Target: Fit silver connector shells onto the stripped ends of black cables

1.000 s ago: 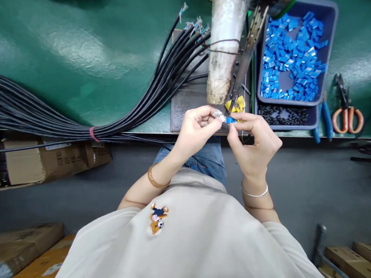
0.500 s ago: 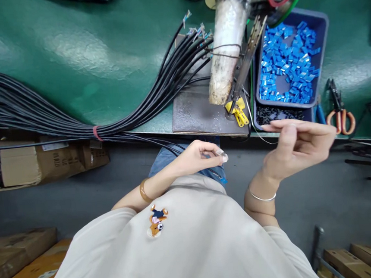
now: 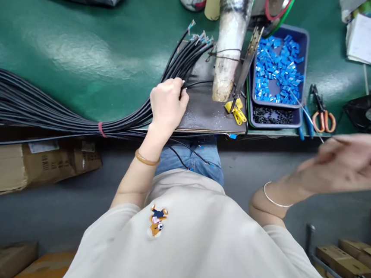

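My left hand (image 3: 168,102) is over the bundle of black cables (image 3: 129,124), fingers curled around one or more cables near their stripped ends; how many, I cannot tell. A red band (image 3: 102,129) ties the bundle further left. Out past the table's front edge, my right hand (image 3: 353,161) is smeared by motion. A thin pale strand (image 3: 307,113) runs from near its fingers toward the blue pieces; whether the hand holds it, I cannot tell. Closest to that hand on the table lie orange-handled pliers (image 3: 323,120). Some cables with blue ends (image 3: 211,163) hang over my lap.
A grey bin of small blue pieces (image 3: 278,68) overlaps one with black pieces (image 3: 272,116). Left of them are a dark board (image 3: 202,111), a yellow clip (image 3: 236,110) and a wrapped post (image 3: 225,53). Papers (image 3: 367,41) lie at right; cardboard boxes (image 3: 49,166) sit below the table.
My left hand has moved from above my lap up and left onto the cable bundle. My right hand has swung outward to the right. The view has shifted slightly right.
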A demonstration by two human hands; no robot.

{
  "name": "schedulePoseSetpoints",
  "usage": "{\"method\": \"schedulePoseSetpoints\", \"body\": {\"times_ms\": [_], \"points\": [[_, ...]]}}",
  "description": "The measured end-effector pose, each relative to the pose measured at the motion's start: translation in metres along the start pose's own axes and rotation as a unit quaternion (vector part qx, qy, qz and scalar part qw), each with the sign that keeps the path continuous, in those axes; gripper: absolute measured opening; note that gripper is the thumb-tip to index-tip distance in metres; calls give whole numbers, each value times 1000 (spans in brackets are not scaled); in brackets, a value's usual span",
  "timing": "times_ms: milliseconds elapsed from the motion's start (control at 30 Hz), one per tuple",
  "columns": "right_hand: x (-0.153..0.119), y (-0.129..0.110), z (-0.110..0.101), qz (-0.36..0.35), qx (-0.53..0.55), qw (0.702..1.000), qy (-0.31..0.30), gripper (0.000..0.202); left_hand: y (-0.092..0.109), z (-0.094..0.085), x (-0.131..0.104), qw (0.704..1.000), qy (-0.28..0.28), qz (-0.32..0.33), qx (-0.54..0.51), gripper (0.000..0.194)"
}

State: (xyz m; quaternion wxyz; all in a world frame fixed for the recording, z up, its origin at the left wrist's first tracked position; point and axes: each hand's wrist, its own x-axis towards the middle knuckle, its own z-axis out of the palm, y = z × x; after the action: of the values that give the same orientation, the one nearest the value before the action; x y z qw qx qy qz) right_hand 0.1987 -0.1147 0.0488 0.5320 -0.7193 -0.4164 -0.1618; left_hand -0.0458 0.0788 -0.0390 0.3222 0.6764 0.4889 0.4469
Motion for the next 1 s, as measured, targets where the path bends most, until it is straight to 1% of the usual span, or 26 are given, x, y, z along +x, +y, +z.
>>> {"method": "schedulePoseSetpoints", "body": {"times_ms": [33, 67, 100, 133, 200, 267, 300, 367, 400, 467, 567, 600, 700, 733, 800, 833, 900, 967, 1000], "points": [[3, 6, 6, -52, -23, 998, 9, 44, 2, -3, -2, 999, 2, -12, -34, 13], [7, 15, 13, -82, -49, 994, -43, 38, 5, -8, -5, 997, 0, -26, -74, 15], [12, 27, 22, -76, -78, 989, -103, 31, 10, -14, -11, 992, -5, -45, -119, 16], [18, 40, 30, -71, -120, 976, -165, 25, 15, -22, -17, 983, -24, -69, -167, 17], [30, 68, 45, -14, -195, 953, -233, 22, 23, -39, -33, 952, -78, -129, -265, 14], [39, 89, 56, 10, -211, 942, -260, 24, 27, -55, -51, 920, -144, -190, -312, 12], [41, 95, 60, 20, -216, 939, -266, 24, 27, -61, -59, 905, -177, -214, -321, 13], [43, 99, 65, 31, -223, 936, -271, 23, 24, -70, -73, 879, -279, -242, -302, 13], [43, 98, 66, 36, -227, 935, -271, 22, 22, -73, -77, 867, -321, -246, -290, 14], [42, 94, 67, 47, -232, 932, -275, 22, 18, -75, -82, 847, -385, -242, -276, 17], [41, 90, 66, 60, -233, 929, -280, 22, 18, -71, -80, 824, -442, -218, -281, 19], [41, 89, 66, 64, -233, 929, -281, 22, 20, -68, -78, 822, -451, -205, -281, 19], [38, 87, 64, 66, -226, 937, -259, 22, 30, -55, -73, 839, -450, -149, -269, 17], [36, 84, 63, 63, -223, 942, -243, 20, 35, -48, -72, 846, -443, -130, -267, 16], [30, 75, 59, 56, -201, 958, -197, 16, 44, -34, -71, 850, -436, -108, -275, 16], [26, 68, 57, 51, -177, 968, -171, 16, 49, -27, -70, 849, -430, -107, -287, 17], [15, 51, 51, 36, -75, 990, -114, 15, 57, -13, -70, 854, -413, -102, -298, 17], [3, 31, 46, 19, 37, 995, -90, 13, 62, -3, -69, 870, -395, -83, -282, 16], [-3, 21, 44, 23, 78, 992, -101, 13, 64, 1, -69, 880, -384, -70, -270, 16]]}}
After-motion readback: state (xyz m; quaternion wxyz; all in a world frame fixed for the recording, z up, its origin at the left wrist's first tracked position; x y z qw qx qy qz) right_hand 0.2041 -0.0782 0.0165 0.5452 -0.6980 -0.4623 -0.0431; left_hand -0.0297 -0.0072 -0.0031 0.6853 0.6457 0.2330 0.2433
